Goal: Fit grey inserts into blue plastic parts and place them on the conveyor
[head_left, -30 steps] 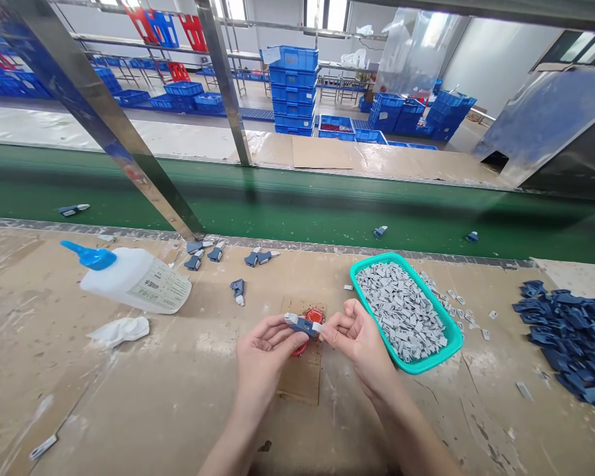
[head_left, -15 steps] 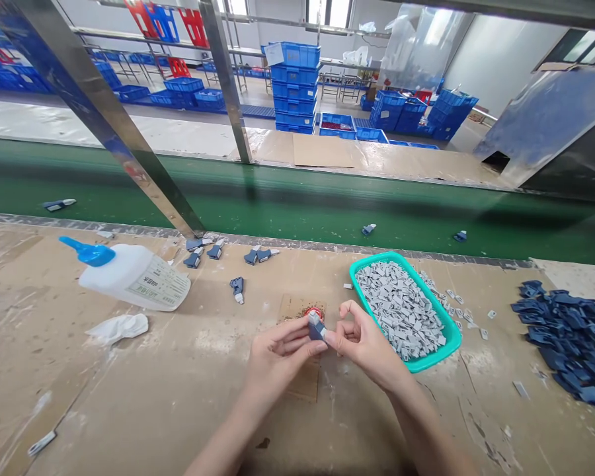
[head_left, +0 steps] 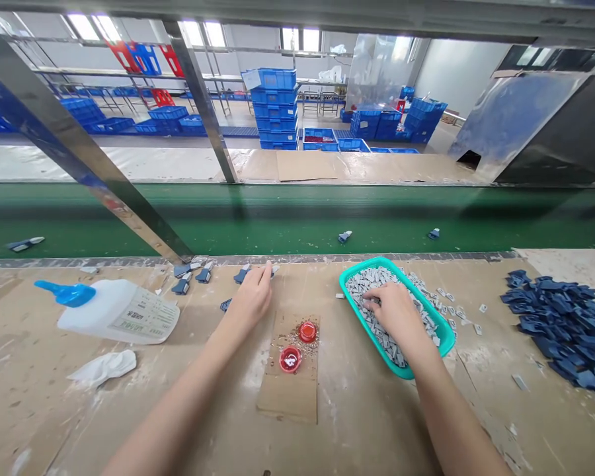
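My left hand (head_left: pixel 252 294) is at the back of the cardboard-covered table, over a row of dark blue parts with light grey tips (head_left: pixel 240 274). One of its fingers stretches forward; the others are hidden behind the hand, and a pale tip shows just beside it. My right hand (head_left: pixel 395 307) reaches into a turquoise basket (head_left: pixel 450 334) heaped with small light grey plastic pieces (head_left: pixel 377 281). Its thumb and forefinger are bent but apart over the pieces. Between my hands lies a cardboard piece (head_left: pixel 290 400) with two red caps (head_left: pixel 290 359), the nearer holding shiny liquid.
A white bottle with a blue nozzle (head_left: pixel 121 311) lies at left, near a crumpled white tissue (head_left: pixel 104 368). Dark blue parts (head_left: pixel 570 324) are piled at right. Beyond runs a green conveyor belt (head_left: pixel 277 218) with several parts; a slanting metal post (head_left: pixel 114 192) stands at left.
My hands have parted: the left moved forward and left to the row of parts, the right into the basket. The blue-grey part they held is no longer plainly visible. The view has tilted up.
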Demonstrator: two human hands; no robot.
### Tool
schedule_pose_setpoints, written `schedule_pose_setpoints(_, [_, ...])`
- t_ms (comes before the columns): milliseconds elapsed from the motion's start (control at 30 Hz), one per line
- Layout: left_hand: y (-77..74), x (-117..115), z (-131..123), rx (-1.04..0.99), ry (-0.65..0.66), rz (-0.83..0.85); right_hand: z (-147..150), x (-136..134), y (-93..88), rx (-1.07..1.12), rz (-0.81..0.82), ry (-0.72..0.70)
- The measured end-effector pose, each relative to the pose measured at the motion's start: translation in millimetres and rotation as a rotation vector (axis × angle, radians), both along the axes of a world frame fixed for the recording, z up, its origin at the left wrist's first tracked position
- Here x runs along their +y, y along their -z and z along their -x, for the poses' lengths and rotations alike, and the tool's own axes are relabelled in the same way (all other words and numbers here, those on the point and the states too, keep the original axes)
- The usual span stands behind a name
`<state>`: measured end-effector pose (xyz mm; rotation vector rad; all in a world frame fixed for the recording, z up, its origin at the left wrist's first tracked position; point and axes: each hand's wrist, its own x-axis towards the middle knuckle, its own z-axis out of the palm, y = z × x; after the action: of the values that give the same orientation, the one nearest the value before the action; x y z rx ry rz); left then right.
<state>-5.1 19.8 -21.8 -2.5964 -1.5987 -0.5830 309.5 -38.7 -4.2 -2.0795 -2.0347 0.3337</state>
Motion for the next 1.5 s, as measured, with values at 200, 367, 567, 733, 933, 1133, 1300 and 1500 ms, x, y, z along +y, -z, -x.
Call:
schedule_pose_setpoints(200, [9.2, 11, -3, 0.157, -0.056, 0.007, 7, -6, 2.1, 0.049, -0.037, 0.067])
schedule_pose_setpoints(367, [-10.1, 30, -25, 0.168, -0.138, -0.026, 7, -16, -8.0, 0.272, -0.106, 0.098])
schedule_pose_setpoints(567, [-16.5, 105, -107, 0.059, -0.077, 0.027, 24, -40, -28.9, 0.707, -0.082, 0.153])
schedule_pose_setpoints(733, [-1.4, 137, -155, -0.035, -0.023, 0.145, 52, -56, -24.9, 1.026, 0.025, 0.141])
schedule_pose_setpoints(933, [-4.5, 98, -125, -0.248, -0.011, 0.205, 76, -57, -0.8, 1.257, 0.128, 0.168])
schedule_pose_setpoints(1133, [-48.3, -16, -40, -0.554, -0.010, 0.243, 81, -53, 7.5, 1.150, 0.074, 0.120])
schedule_pose_setpoints(1300, [-60.3, -111, 4, -1.191, -0.283, 0.553, 94, -52, 9.4, 1.111, 0.089, 0.125])
schedule_pose_setpoints(1500, [-44.0, -158, 2, -1.499, -0.503, 0.597, 102, -50, 16.7, 1.100, 0.116, 0.175])
